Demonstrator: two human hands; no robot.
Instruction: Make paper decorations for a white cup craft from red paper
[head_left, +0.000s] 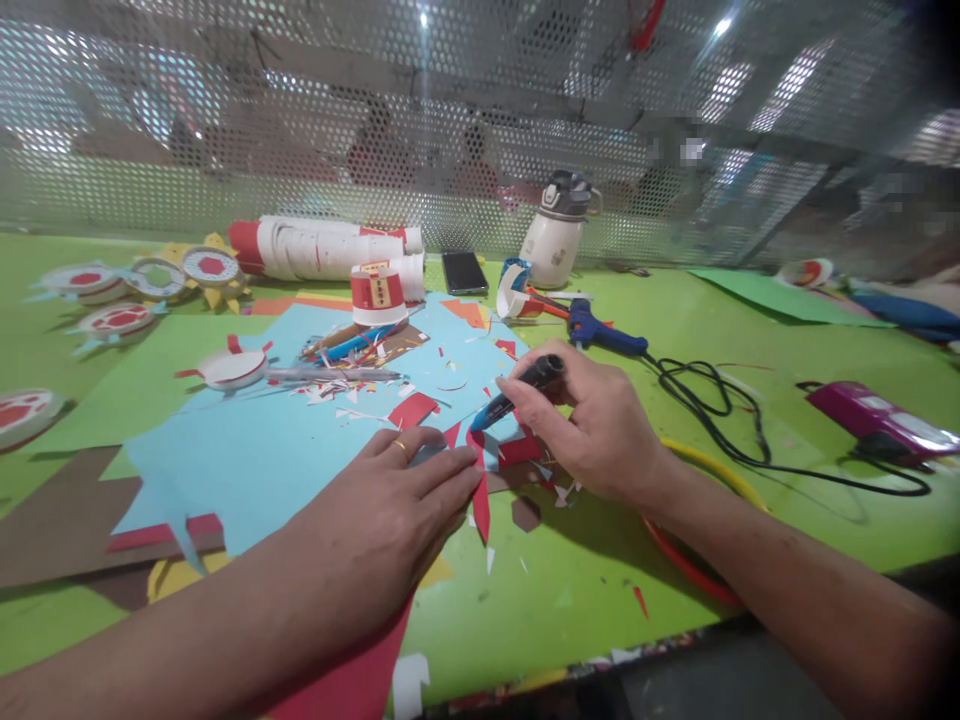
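Observation:
My right hand is closed around a blue craft knife with a black cap end, its tip down on a piece of red paper. My left hand lies flat with fingers stretched out, pressing on the red paper and the light blue sheet under it. A ring shows on one left finger. Paper scraps lie scattered around both hands.
A decorated paper cup, a stack of cups lying down, a phone, a white bottle, a blue glue gun with black cable, a pink device, paper discs at left. A perforated metal screen stands behind.

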